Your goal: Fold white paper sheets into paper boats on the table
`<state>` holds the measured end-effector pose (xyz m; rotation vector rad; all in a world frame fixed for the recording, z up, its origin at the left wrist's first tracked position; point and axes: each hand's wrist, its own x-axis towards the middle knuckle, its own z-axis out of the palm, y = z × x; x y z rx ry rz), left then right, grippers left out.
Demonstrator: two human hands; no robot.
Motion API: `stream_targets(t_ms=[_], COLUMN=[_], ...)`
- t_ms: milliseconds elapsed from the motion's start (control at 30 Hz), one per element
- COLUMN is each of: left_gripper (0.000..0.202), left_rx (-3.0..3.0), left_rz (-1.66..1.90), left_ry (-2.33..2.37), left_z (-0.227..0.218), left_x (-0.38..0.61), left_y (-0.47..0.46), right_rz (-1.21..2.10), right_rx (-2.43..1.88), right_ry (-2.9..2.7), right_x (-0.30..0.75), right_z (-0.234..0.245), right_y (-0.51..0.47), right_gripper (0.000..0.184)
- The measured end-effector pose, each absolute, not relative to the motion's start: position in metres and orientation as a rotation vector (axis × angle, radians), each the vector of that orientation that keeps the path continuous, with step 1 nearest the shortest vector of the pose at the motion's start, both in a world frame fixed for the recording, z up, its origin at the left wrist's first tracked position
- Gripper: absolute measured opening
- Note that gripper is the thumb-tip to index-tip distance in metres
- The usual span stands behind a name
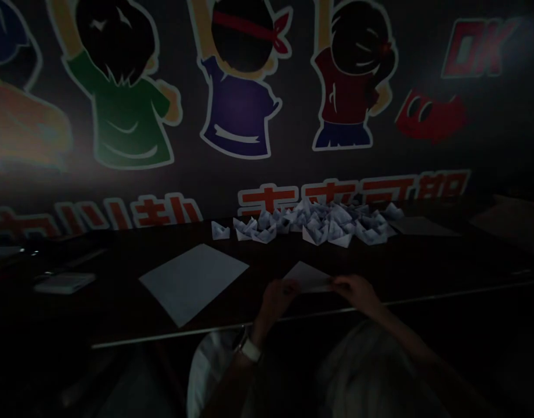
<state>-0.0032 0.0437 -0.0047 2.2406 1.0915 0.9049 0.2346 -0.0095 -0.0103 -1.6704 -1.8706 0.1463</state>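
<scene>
Nearest me, the left hand (278, 299) and right hand (356, 292) pinch a paper sheet (308, 277) before the paper boats (319, 229); this dimness could hide a slip from me.

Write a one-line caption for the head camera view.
Left hand and right hand hold a paper sheet at a dark table, paper boats heaped beyond.

Along the far edge of the dark bench (380, 258), a heap of folded paper boats (310, 223), with a few set apart toward the left. Nearer, a flat blank sheet (192, 284); off to the right, a greyish sheet (421, 225); at left, a flat white case (64, 283). Behind, a wall mural (236, 98) of cartoon children with raised arms, above red lettering (354, 194).
</scene>
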Motion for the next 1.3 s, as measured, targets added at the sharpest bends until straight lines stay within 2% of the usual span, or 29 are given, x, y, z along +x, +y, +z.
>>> stream_targets(t_ms=[233,367,633,1000,1300], left_gripper=[0.012,0.01,0.008,0.007,0.015], left_rx=[2.276,2.377,2.503,2.579,2.766], left_rz=[0.949,0.897,0.864,0.859,0.713], left_ry=[1.331,1.495,1.535,1.539,1.587], left_z=[-0.005,0.001,0.003,0.003,0.016], left_x=[-0.001,0.001,0.003,0.004,0.005], left_y=[0.046,0.04,0.038,0.036,0.028], right_rz=[0.054,-0.095,-0.277,-0.27,-0.262], right_rx=[-1.878,-1.948,-1.861,-1.811,-1.8], right_ry=[-1.779,-1.742,-1.836,-1.871,-1.851], right_x=[0.229,0.221,0.222,0.221,0.222], right_z=[-0.004,0.0,-0.009,-0.011,-0.013], right_y=[-0.006,-0.009,-0.006,-0.005,-0.003], right_gripper=[0.04,0.035,0.027,0.022,0.019])
